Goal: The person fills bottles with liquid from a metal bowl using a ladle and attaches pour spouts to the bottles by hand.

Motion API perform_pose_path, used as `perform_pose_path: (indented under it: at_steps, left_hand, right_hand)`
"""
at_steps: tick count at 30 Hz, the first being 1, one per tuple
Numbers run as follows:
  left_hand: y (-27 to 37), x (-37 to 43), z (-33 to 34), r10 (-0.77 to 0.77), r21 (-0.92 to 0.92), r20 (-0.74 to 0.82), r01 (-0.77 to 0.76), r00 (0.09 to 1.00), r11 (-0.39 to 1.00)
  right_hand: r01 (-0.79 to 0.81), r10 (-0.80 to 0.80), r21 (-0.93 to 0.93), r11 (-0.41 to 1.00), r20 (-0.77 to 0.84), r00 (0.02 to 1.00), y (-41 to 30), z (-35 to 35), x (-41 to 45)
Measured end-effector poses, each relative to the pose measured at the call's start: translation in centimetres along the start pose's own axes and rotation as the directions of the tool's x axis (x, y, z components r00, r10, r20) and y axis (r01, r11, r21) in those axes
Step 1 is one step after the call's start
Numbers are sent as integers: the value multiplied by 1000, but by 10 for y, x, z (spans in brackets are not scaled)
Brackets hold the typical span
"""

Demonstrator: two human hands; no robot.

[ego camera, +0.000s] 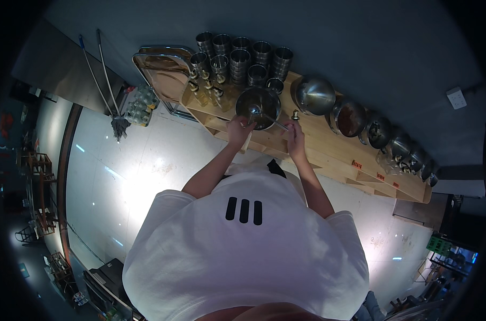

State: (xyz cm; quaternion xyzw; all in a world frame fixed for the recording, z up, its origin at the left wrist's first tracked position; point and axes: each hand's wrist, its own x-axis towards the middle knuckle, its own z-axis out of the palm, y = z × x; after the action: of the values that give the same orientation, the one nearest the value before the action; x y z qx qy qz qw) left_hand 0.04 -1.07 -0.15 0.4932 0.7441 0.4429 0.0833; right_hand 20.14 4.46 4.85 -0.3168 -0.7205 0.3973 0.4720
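My right hand (296, 138) grips the thin metal handle of a ladle (277, 122), whose far end reaches into a steel mixing bowl (243, 103). At the bowl's near rim, my left hand (239, 131) is closed around what looks like a clear bottle (246, 143), mostly hidden by the fingers. A metal pourer stopper (295, 115) stands on the wooden counter (311, 130), just beyond my right hand. Left of the bowl are several glass bottles (223, 103) with pourer tops and yellowish contents.
Stacked steel cups (240, 66) line the wall behind the bowl. Rightward stand more steel bowls (313, 95), one with reddish-brown contents (350, 119). Folding chairs (162, 76) lean at the counter's left end, near bottled packs (140, 106) and mops (120, 125).
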Motion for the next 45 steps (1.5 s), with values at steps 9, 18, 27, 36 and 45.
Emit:
perform_pose_path:
  at_steps: [9,18,27,36,45]
  left_hand:
    - [3,0,-2,-16,-6,13,16,1000,1000]
    - [3,0,-2,-26,-4,28,26,999,1000]
    - [1,0,-2,15,16,3,-15,1000,1000]
    - [3,1,-3,-9,-6,22,9,1000,1000]
    - [1,0,-1,-7,-1,18,7,1000,1000]
  right_hand:
    - [-288,283,-25,957,-135,950,34,11,16]
    - [-432,453,165,887,-126,882,56,35,9]
    - [-490,571,439,753,-66,818,56,13,7]
    - [-400,449,388,830,-41,893,50,-6,11]
    - [-271,274,286,919,33,961,18,-13,10]
